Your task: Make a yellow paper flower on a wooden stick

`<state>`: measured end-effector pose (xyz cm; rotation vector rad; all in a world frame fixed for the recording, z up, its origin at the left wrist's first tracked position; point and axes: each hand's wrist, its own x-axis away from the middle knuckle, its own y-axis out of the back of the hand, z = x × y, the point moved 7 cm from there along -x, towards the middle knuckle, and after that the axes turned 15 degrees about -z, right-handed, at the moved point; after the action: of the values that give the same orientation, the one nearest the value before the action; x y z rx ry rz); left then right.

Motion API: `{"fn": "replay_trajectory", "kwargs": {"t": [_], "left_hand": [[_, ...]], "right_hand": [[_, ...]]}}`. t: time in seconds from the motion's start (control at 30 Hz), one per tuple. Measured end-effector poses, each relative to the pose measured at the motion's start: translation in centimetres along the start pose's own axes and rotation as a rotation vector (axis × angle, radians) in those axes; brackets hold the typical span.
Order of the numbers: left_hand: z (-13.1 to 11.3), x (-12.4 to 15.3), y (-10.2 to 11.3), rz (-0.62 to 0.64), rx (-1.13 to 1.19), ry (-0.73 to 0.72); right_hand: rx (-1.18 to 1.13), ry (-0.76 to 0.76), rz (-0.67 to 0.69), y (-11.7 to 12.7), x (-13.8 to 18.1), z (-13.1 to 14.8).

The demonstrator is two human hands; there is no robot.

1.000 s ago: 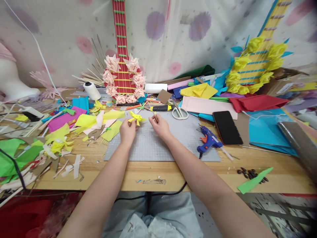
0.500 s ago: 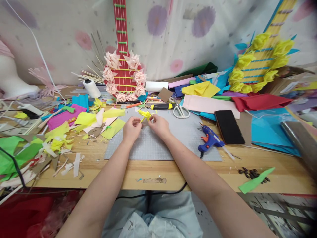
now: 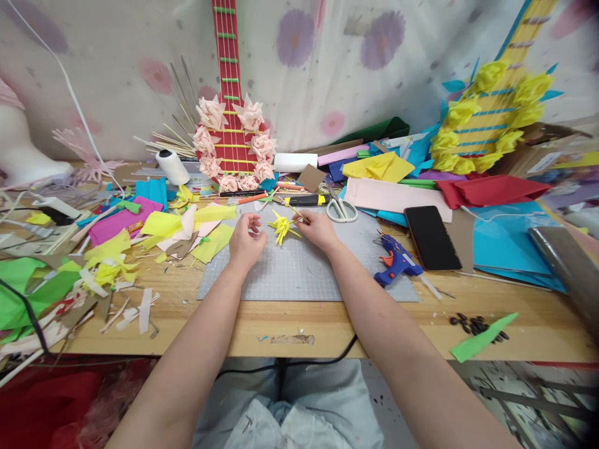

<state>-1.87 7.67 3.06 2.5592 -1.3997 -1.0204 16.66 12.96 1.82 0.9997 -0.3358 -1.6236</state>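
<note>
A small yellow paper flower with spiky petals hangs just above the grey cutting mat. It sits on the end of a thin stick that my right hand pinches between its fingertips. My left hand rests on the mat just left of the flower, fingers loosely curled and apart, with nothing in them. A small gap separates the left fingers from the petals.
A blue glue gun lies at the mat's right edge, beside a black phone. White-handled scissors and a yellow marker lie behind the mat. Paper scraps cover the left side. A red paper guitar and a yellow paper guitar lean at the back.
The flower passed from my left hand to my right. My left hand let go and drew back slightly; my right hand moved right, holding the flower by its stick.
</note>
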Motion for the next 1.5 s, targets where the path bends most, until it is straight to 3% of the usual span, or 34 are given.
{"fn": "replay_trajectory", "kwargs": {"t": [0.23,0.4,0.63,0.83,1.1,1.33,1.5], "left_hand": [[0.1,1.3,-2.1,0.228,-0.162,-0.053],[0.0,2.0,-2.9,0.273,-0.157,-0.014],[0.4,1.7,-2.7,0.230,-0.118,0.068],[0.5,1.7,-2.8,0.215,-0.152,0.045],[-0.1,1.2,-2.4,0.103,-0.372,-0.064],[0.7,0.6,-1.1,-0.029,-0.398,-0.056],[-0.5,0.5,-1.0,-0.046,-0.416,-0.173]], "right_hand": [[-0.073,-0.069,-0.121,0.9,0.2,0.5],[-0.077,-0.075,-0.022,-0.1,1.7,2.5],[0.117,-0.132,0.037,-1.4,3.1,3.1],[0.181,-0.123,0.057,-1.4,3.1,3.1],[0.130,-0.105,0.053,-1.2,2.9,3.0],[0.042,-0.114,-0.011,-0.7,2.7,3.0],[-0.094,-0.077,-0.002,-1.4,2.9,3.6]]}}
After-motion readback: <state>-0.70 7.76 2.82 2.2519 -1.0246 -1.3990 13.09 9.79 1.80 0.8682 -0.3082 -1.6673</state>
